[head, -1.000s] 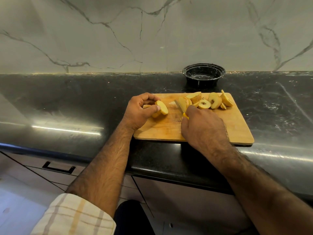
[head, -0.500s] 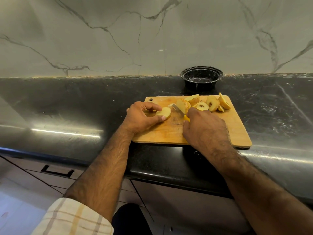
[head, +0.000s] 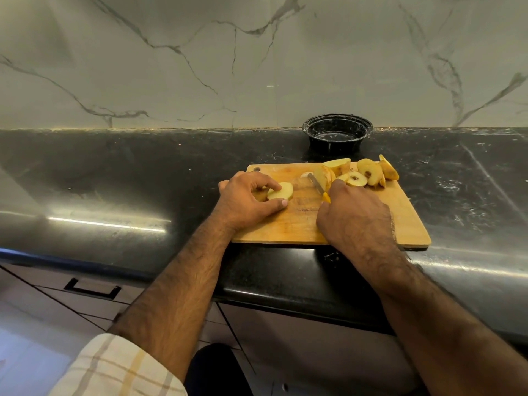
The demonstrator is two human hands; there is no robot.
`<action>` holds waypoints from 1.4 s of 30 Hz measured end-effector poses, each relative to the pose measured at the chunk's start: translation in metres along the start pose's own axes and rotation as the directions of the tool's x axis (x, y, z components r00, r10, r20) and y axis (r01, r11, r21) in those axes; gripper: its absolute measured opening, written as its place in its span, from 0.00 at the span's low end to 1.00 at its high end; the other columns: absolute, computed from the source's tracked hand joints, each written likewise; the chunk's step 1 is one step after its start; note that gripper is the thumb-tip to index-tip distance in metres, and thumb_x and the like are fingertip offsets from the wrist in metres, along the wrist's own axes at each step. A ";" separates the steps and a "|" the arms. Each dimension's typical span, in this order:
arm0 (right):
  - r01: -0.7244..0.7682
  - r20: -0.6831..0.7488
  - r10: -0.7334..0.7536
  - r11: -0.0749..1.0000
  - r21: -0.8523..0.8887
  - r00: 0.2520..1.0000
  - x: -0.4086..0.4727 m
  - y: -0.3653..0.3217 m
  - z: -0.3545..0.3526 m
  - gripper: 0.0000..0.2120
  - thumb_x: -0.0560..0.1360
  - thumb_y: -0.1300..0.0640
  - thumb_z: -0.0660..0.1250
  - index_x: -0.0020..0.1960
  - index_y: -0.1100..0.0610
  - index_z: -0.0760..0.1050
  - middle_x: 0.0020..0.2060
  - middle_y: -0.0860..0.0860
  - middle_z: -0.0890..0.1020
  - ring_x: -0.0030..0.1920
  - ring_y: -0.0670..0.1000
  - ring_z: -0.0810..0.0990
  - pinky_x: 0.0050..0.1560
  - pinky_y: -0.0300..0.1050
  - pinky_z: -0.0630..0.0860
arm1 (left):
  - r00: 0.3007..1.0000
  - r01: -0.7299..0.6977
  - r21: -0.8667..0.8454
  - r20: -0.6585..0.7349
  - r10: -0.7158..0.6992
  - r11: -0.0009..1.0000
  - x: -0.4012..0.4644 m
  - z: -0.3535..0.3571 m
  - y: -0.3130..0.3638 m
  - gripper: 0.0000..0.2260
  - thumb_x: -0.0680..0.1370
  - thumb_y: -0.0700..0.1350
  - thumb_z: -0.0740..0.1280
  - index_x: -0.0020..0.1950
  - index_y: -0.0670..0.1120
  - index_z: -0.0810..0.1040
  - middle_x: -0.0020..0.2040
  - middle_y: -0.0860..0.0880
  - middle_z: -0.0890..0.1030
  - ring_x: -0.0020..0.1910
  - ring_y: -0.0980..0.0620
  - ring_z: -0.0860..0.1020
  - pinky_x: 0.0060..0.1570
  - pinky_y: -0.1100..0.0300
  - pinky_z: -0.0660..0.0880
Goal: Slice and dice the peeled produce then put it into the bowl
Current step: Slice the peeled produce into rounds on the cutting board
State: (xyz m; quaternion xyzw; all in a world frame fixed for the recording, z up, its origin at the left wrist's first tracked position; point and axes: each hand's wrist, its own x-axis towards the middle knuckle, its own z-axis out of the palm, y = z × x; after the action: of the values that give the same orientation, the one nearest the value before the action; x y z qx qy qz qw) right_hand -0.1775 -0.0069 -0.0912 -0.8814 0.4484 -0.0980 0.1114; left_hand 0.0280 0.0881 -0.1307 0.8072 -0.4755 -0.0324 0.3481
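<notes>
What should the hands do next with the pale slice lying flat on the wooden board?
Probably bring the small yellow-handled knife over and cut the pale round fruit slice into strips. The left hand pinches that slice flat on the wooden cutting board, while the right hand holds the knife beside the pile of cut pieces. The black round bowl looks empty.

No legible text, label, brand, number or sign was visible on any surface in the head view.
</notes>
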 end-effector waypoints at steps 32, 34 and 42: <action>0.157 0.085 -0.155 0.987 -0.025 0.984 -0.009 -0.026 -0.003 0.16 0.83 0.49 0.61 0.70 0.48 0.70 0.47 0.48 0.75 0.49 0.51 0.76 0.50 0.52 0.75 | 0.968 -0.207 0.045 0.152 0.198 0.977 0.013 0.009 0.006 0.13 0.81 0.55 0.70 0.65 0.58 0.83 0.66 0.60 0.80 0.71 0.56 0.72 0.78 0.42 0.62; 0.160 0.109 -0.155 0.987 -0.032 0.982 -0.006 -0.029 -0.005 0.16 0.83 0.50 0.62 0.70 0.48 0.70 0.47 0.47 0.73 0.49 0.51 0.74 0.48 0.51 0.72 | 0.967 -0.213 0.053 0.152 0.203 0.976 0.013 0.009 0.007 0.13 0.81 0.56 0.70 0.65 0.58 0.83 0.66 0.60 0.80 0.70 0.56 0.72 0.78 0.40 0.62; 0.184 0.121 -0.177 0.982 -0.048 0.977 -0.019 -0.020 -0.006 0.11 0.82 0.50 0.64 0.63 0.46 0.74 0.47 0.45 0.74 0.49 0.50 0.74 0.52 0.51 0.73 | 0.972 -0.213 0.135 0.126 0.196 0.968 0.009 0.007 0.015 0.14 0.82 0.56 0.69 0.66 0.58 0.82 0.68 0.59 0.80 0.72 0.55 0.70 0.75 0.42 0.60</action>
State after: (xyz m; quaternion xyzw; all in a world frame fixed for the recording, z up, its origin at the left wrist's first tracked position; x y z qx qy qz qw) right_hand -0.1750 0.0192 -0.0810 -0.9256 0.3620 -0.0429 0.1019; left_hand 0.0190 0.0730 -0.1248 0.7743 -0.5762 -0.0062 0.2618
